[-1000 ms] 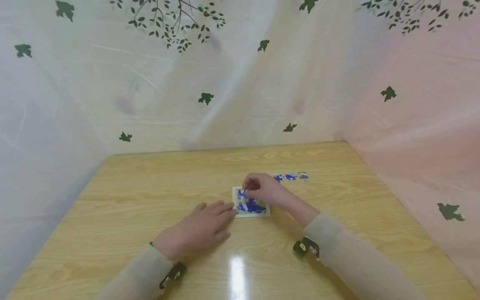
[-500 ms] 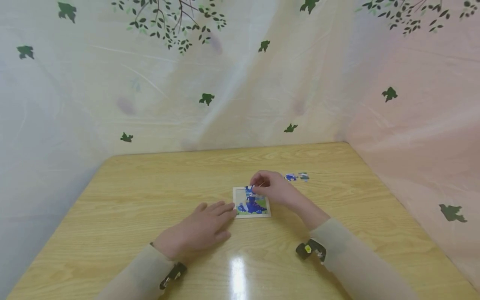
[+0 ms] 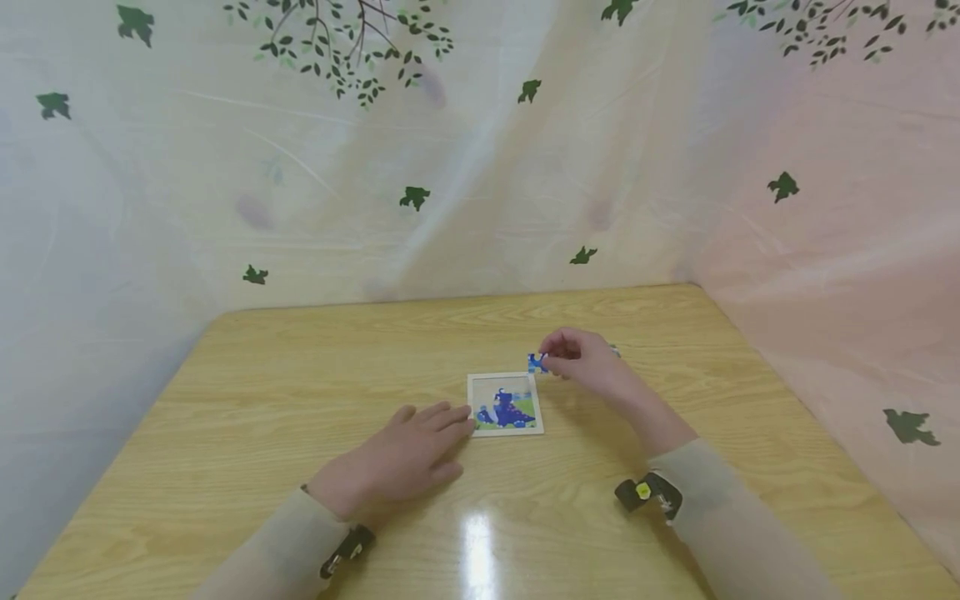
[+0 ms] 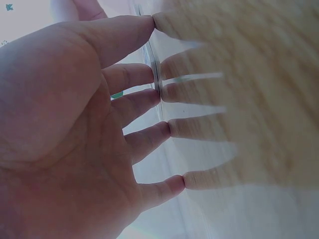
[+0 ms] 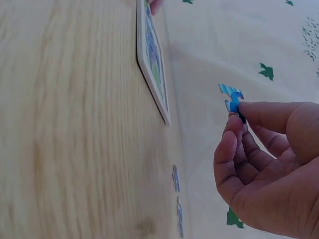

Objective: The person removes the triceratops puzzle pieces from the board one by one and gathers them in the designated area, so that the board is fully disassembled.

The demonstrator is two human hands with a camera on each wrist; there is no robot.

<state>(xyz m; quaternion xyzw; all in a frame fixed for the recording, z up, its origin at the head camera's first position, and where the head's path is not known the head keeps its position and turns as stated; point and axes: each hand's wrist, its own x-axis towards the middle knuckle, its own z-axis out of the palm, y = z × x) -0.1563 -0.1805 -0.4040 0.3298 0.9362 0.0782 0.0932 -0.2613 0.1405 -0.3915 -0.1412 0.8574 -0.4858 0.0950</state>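
A small square jigsaw puzzle (image 3: 506, 410) in a white frame lies on the table, showing a blue dinosaur on green; bare backing shows along its upper part. My left hand (image 3: 397, 458) lies flat beside it, straight fingertips at the frame's left edge. In the left wrist view, the spread fingers (image 4: 149, 130) touch the shiny tabletop. Just past the frame's top right corner, my right hand (image 3: 583, 360) pinches a blue puzzle piece (image 5: 234, 99) between thumb and fingertips, raised above the table in the right wrist view.
Loose puzzle pieces (image 5: 176, 178) lie on the table below the right hand, mostly hidden behind it in the head view. The wooden table (image 3: 337, 358) meets a pale leaf-printed curtain (image 3: 480, 167) at the back and sides.
My right hand has moved right, from above the puzzle to beyond its top right corner, bringing the piece along. More of the puzzle's bare upper backing now shows. My left hand stays put.
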